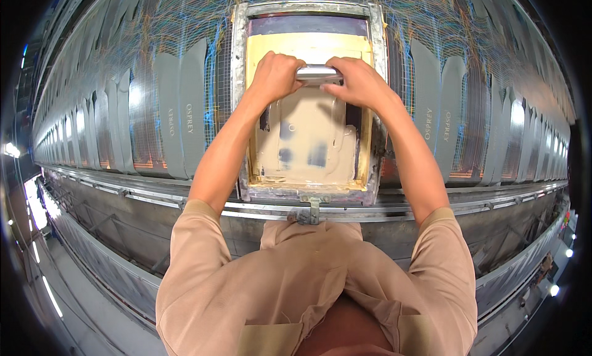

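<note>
A screen-printing frame (239, 66) lies across the long table in front of me, with yellow tape along its inner edges. Beige ink (302, 112) is spread over its mesh, with a few dark patches showing through. Toward the far part of the screen, a metal-handled squeegee (319, 71) stands crosswise in the ink. My left hand (275, 77) is closed round its left end, and my right hand (359, 83) grips its right end with the thumb on the near side. The squeegee's lower edge is partly hidden.
Rows of grey cut pieces (192, 103) with pale lettering lie on the table to both sides, over a surface streaked with coloured lines. A metal rail (394, 213) runs along the table's near edge. The frame's bracket (314, 209) sits at that rail, close to my body.
</note>
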{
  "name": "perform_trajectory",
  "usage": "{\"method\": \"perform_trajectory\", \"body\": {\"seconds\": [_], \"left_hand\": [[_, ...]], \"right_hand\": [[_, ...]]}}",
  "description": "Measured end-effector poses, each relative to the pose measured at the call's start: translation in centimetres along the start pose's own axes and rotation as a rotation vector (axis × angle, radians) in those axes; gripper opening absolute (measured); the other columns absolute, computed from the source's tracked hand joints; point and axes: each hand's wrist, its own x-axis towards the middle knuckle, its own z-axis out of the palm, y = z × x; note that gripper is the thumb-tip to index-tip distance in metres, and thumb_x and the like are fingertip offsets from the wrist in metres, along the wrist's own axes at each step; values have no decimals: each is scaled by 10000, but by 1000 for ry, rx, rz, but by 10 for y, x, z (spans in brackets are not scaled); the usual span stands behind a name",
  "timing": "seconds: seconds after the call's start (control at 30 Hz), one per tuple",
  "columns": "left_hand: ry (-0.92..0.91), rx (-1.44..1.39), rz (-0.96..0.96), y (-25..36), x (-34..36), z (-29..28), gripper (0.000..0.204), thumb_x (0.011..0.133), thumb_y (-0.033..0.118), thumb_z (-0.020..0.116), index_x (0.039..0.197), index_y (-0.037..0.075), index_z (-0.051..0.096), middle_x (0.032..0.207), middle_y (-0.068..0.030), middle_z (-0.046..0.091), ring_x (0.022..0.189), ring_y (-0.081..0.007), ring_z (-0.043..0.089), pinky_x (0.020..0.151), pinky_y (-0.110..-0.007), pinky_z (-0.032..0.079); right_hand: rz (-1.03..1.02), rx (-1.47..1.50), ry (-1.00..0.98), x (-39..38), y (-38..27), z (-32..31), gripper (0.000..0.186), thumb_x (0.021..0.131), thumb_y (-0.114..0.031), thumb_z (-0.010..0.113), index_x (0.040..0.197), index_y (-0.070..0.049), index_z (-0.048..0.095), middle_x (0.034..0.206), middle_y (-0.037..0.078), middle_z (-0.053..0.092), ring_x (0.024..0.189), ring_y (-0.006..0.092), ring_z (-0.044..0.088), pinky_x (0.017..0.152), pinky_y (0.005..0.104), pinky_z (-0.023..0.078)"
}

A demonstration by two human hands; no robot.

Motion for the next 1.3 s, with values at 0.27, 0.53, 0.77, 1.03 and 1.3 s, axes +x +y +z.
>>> {"method": "perform_trajectory", "body": {"seconds": [0.27,0.53,0.77,1.03,1.3], "left_hand": [[71,-104,-15,-8,-10,27,256,689,187,853,915,93,779,736,-118,704,731,-349,684,727,-458,528],[34,-86,37,79,-163,47,271,631,100,830,866,115,696,793,-51,649,806,-273,660,742,-427,420],[28,-24,44,61,-131,35,278,652,121,823,918,127,743,845,-61,705,833,-267,682,768,-413,435],[-31,96,-5,-4,11,3,251,678,250,830,908,162,781,787,-95,747,781,-289,723,824,-417,509],[39,-19,7,-12,1,28,233,689,217,844,899,137,783,751,-101,724,739,-309,703,776,-440,521]], "right_hand": [[-32,-237,-41,20,12,32,222,728,-135,808,911,-41,726,741,183,706,770,397,697,737,481,548],[-91,-316,-87,-131,-45,101,304,663,-171,861,892,-108,671,822,94,707,881,298,672,857,420,446],[-85,-360,-23,-101,-37,81,250,683,-182,839,872,-98,698,796,132,719,832,333,697,805,461,504],[87,-283,-133,34,4,12,293,741,-212,807,996,-75,758,899,195,752,877,383,726,810,477,578],[37,-294,-92,27,18,31,251,726,-180,813,944,-74,750,868,178,747,856,388,716,803,474,565]]}}
